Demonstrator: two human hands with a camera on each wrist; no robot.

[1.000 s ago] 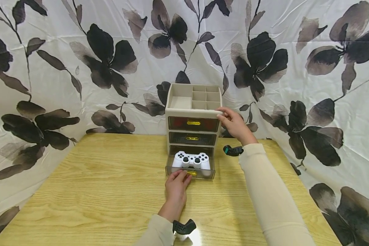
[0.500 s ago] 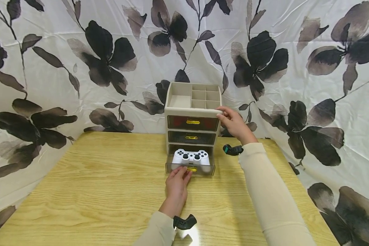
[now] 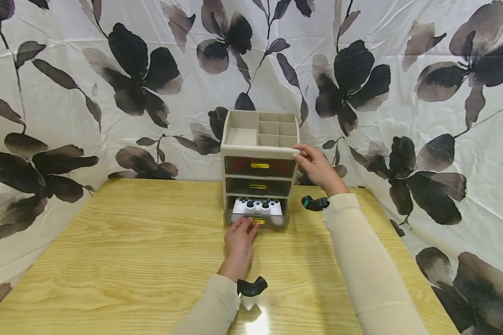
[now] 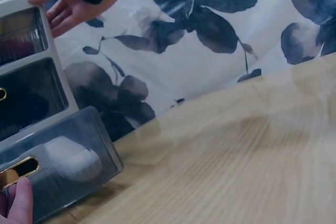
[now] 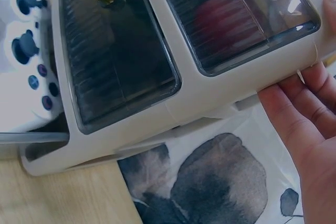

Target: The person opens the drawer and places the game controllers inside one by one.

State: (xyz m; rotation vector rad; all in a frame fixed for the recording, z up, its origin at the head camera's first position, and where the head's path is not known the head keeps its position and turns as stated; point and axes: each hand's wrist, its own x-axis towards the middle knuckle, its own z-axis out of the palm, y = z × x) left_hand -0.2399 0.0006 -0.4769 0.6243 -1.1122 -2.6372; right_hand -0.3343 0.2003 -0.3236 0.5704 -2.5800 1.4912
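A cream desktop drawer organizer [image 3: 224, 163] stands at the back of the table. Its bottom drawer [image 3: 287, 222], smoky and see-through, is partly out, with a white game controller [image 3: 240, 207] lying inside. My left hand [image 3: 238, 244] pinches the gold handle [image 4: 31, 165] of that drawer between thumb and fingers. At the organizer's upper right corner my right hand [image 3: 316, 167] holds the body, thumb on the front and fingers along the side, as the right wrist view [image 5: 312, 124] also shows. The middle drawer [image 3: 272, 187] and top drawer [image 3: 281, 166] are closed; something red shows dimly through the top one.
Open compartments [image 3: 268, 128] make up the organizer's top. Behind the wooden table [image 3: 151, 251] hangs a white cloth with dark flowers [image 3: 151, 83]. A black wrist device [image 3: 251, 286] sits on the left wrist, another [image 3: 315, 203] on the right.
The bottom drawer has slid inward with the controller in it, and my left hand has moved forward with its handle. My right hand stays at the organizer's corner.
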